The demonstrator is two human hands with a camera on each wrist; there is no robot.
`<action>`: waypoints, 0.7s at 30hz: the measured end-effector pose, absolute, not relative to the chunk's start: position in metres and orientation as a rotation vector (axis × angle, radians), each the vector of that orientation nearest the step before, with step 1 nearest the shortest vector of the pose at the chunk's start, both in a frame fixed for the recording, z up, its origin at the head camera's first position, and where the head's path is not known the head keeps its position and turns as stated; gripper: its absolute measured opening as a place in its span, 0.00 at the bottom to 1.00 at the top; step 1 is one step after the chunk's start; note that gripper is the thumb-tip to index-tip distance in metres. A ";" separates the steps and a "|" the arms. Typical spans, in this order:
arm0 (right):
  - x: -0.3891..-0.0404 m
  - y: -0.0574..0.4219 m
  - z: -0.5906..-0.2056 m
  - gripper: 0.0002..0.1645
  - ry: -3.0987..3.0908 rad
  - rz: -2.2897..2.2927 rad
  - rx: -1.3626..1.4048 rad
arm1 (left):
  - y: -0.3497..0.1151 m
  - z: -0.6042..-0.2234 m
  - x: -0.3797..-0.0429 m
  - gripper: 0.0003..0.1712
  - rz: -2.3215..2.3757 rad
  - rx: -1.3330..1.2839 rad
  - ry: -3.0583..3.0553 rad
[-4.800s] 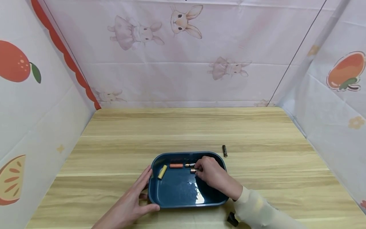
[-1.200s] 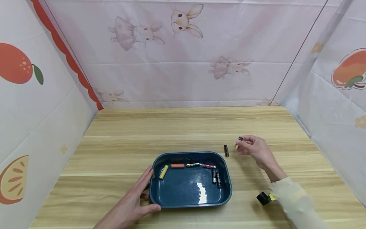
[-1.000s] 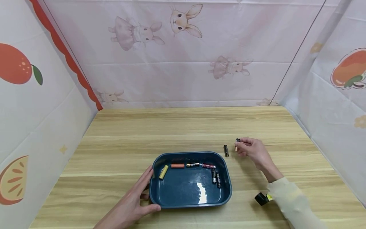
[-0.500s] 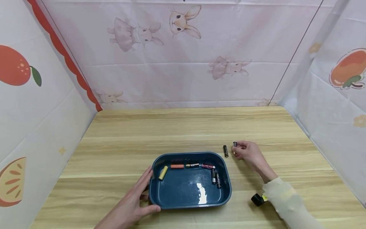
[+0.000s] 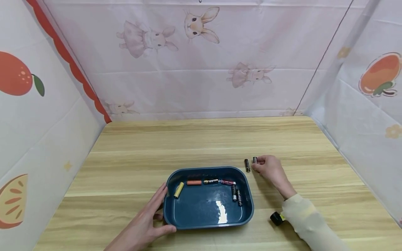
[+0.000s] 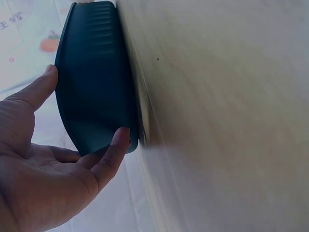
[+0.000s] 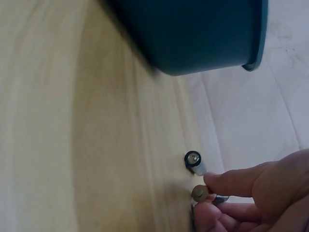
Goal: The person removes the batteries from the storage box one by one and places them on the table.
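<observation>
A dark blue tray (image 5: 208, 228) holds several AA-size batteries, among them a yellow battery (image 5: 179, 190), an orange battery (image 5: 194, 182) and a red battery (image 5: 228, 182). My left hand (image 5: 144, 219) rests against the tray's left end with fingers extended, its thumb at the front corner; the left wrist view shows fingertips on the outer wall. Beyond the tray's right end, my right hand (image 5: 270, 170) pinches a black battery (image 5: 255, 160) between thumb and fingers, close over the wooden table. Just left of it another black battery (image 5: 247, 165) lies on the table.
The wooden table (image 5: 176, 143) is bounded by printed cloth walls at the back and both sides. A black wrist-worn piece (image 5: 276, 219) sticks out beside the right sleeve. In the tray, a black-and-gold battery (image 5: 210, 181) lies along the back wall.
The right hand has left the tray, taken up a black battery to its right, and carried it left and slightly nearer, beside the one lying there. The left hand stays on the tray.
</observation>
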State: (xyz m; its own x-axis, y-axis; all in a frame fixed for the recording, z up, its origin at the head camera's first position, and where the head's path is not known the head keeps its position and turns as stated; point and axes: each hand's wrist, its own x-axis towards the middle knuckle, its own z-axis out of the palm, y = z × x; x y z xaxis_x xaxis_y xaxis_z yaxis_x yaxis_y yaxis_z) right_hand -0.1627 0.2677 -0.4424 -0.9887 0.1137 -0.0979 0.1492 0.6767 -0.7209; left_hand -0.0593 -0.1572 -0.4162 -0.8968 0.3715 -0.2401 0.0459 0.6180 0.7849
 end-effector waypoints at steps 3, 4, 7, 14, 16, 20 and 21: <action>-0.163 0.267 -0.445 0.15 2.852 -1.227 0.247 | -0.157 -0.417 -0.059 0.68 1.179 0.333 2.467; -0.163 0.267 -0.445 0.15 2.866 -1.223 0.252 | -0.157 -0.417 -0.059 0.68 1.179 0.329 2.463; -0.162 0.267 -0.447 0.14 2.915 -1.187 0.243 | -0.157 -0.418 -0.059 0.68 1.183 0.337 2.463; -0.156 0.263 -0.445 0.11 2.951 -1.092 0.263 | -0.159 -0.419 -0.059 0.67 1.162 0.379 2.493; -0.155 0.262 -0.444 0.11 2.941 -1.083 0.277 | -0.159 -0.420 -0.059 0.67 1.155 0.375 2.496; -0.153 0.261 -0.443 0.12 2.938 -1.081 0.301 | -0.158 -0.420 -0.059 0.68 1.147 0.353 2.496; -0.153 0.261 -0.443 0.12 2.937 -1.080 0.304 | -0.158 -0.420 -0.059 0.68 1.144 0.353 2.497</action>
State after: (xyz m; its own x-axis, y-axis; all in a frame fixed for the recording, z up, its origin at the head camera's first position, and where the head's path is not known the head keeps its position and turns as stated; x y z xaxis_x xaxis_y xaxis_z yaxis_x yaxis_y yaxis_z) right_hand -0.1530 0.2610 -0.4428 -0.9813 0.1815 -0.0645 0.1801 0.7451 -0.6422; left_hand -0.0590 -0.1579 -0.4197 -0.9002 0.3722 -0.2260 0.0719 0.6390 0.7658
